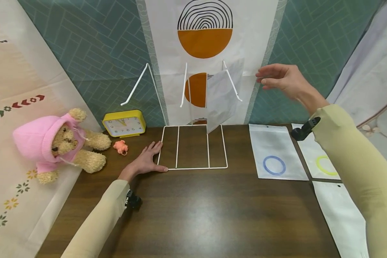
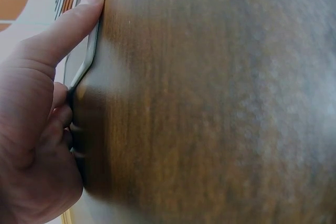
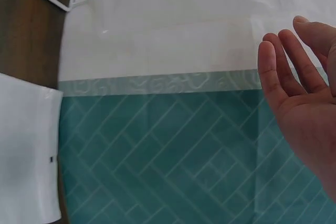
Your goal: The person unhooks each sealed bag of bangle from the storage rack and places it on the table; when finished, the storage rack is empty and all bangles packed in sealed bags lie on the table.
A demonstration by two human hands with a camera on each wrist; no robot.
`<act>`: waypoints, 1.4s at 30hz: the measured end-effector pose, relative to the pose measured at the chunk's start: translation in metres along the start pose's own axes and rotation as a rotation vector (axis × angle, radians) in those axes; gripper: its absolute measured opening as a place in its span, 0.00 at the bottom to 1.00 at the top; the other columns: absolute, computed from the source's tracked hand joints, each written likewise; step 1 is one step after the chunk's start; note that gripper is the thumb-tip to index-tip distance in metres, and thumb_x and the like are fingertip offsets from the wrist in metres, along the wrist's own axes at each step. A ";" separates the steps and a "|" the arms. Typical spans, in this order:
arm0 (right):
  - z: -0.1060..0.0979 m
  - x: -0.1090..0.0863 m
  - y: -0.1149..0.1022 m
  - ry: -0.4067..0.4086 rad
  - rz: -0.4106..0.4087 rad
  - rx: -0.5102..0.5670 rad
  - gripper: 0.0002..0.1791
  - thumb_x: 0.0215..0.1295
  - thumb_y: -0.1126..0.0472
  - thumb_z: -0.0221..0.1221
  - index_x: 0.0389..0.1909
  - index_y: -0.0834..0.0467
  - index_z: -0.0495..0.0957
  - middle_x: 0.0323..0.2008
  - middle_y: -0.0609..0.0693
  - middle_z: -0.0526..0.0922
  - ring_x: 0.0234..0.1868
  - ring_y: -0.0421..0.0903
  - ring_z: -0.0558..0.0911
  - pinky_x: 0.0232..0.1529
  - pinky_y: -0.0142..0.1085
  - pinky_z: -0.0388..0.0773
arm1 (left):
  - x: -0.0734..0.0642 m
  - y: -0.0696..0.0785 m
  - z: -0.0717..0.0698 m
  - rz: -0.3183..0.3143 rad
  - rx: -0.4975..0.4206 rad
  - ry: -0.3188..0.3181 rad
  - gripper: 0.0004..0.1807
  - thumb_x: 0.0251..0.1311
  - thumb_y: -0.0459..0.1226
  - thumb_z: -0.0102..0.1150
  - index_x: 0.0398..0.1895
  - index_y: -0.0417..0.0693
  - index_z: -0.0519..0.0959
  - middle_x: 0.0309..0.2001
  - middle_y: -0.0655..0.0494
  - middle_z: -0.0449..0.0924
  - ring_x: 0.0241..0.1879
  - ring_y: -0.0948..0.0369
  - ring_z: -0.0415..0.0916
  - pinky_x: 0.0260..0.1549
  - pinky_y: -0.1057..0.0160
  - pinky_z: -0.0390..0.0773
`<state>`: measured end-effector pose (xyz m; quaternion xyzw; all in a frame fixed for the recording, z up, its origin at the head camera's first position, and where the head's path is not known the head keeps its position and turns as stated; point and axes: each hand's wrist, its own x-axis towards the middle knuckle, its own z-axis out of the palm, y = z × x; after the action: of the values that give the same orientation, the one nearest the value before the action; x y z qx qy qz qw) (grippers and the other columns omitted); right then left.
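Note:
A white wire rack (image 1: 196, 168) with long upward prongs stands against the back wall. My left hand (image 1: 146, 160) rests at the front left corner of its base, fingers spread and thumb along the front wire. In the left wrist view, the thumb (image 2: 79, 22) lies on the wire, while the other fingers reach toward the side. From the right prong hangs a thin white bag (image 1: 224, 95), seen at a slant. To the right of that bag, my right hand (image 1: 285, 79) is raised in the air with loosely bent fingers and holds nothing.
On the right lie a white bag (image 1: 271, 139) holding a blue ring (image 1: 265, 165), another with a yellow ring (image 1: 322, 170), and a third bag (image 1: 338, 215). At left are a plush bear (image 1: 42, 136), a yellow clock (image 1: 124, 123) and a small orange item (image 1: 120, 147).

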<state>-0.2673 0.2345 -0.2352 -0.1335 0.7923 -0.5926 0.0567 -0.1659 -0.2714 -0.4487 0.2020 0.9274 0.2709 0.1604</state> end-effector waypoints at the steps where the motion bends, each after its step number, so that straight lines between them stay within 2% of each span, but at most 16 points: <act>1: 0.000 0.004 -0.002 0.000 0.002 -0.002 0.23 0.65 0.65 0.66 0.61 0.59 0.78 0.53 0.49 0.83 0.50 0.42 0.83 0.45 0.30 0.81 | 0.000 0.000 0.000 0.000 -0.001 -0.001 0.63 0.50 0.55 0.74 0.79 0.35 0.46 0.79 0.39 0.41 0.77 0.41 0.31 0.70 0.39 0.32; 10: 0.008 0.030 -0.018 0.059 -0.003 -0.040 0.23 0.64 0.64 0.67 0.61 0.59 0.79 0.54 0.51 0.82 0.51 0.45 0.81 0.47 0.29 0.79 | 0.001 0.001 -0.002 0.007 -0.020 0.007 0.63 0.50 0.52 0.76 0.79 0.35 0.47 0.79 0.39 0.42 0.77 0.41 0.31 0.70 0.39 0.32; 21: 0.021 0.046 -0.027 0.070 0.000 -0.044 0.26 0.64 0.65 0.67 0.64 0.57 0.77 0.58 0.53 0.81 0.52 0.42 0.81 0.49 0.27 0.78 | 0.000 -0.002 0.003 0.008 -0.017 0.011 0.63 0.50 0.54 0.75 0.79 0.35 0.47 0.79 0.40 0.42 0.77 0.42 0.31 0.70 0.39 0.33; 27: 0.026 0.050 -0.029 0.054 0.014 -0.069 0.27 0.64 0.62 0.68 0.65 0.54 0.77 0.56 0.49 0.81 0.56 0.44 0.78 0.57 0.30 0.74 | -0.001 -0.001 0.003 0.009 -0.025 0.021 0.63 0.50 0.53 0.75 0.79 0.35 0.47 0.79 0.40 0.42 0.77 0.42 0.31 0.70 0.39 0.32; 35: 0.031 0.047 -0.028 0.079 0.046 -0.095 0.27 0.64 0.61 0.68 0.65 0.51 0.77 0.55 0.48 0.80 0.58 0.46 0.74 0.67 0.39 0.66 | 0.000 -0.003 0.004 0.009 -0.022 0.017 0.63 0.50 0.54 0.75 0.79 0.36 0.47 0.79 0.40 0.42 0.77 0.42 0.31 0.71 0.39 0.33; 42: 0.031 0.045 -0.025 0.097 0.059 -0.130 0.27 0.64 0.58 0.68 0.65 0.50 0.78 0.57 0.48 0.79 0.54 0.45 0.72 0.65 0.39 0.66 | 0.000 -0.004 0.002 0.008 -0.014 0.020 0.62 0.50 0.53 0.75 0.79 0.35 0.47 0.79 0.40 0.42 0.77 0.42 0.31 0.70 0.39 0.33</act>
<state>-0.2990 0.1866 -0.2169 -0.0847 0.8346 -0.5436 0.0267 -0.1660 -0.2734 -0.4523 0.2019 0.9263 0.2800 0.1513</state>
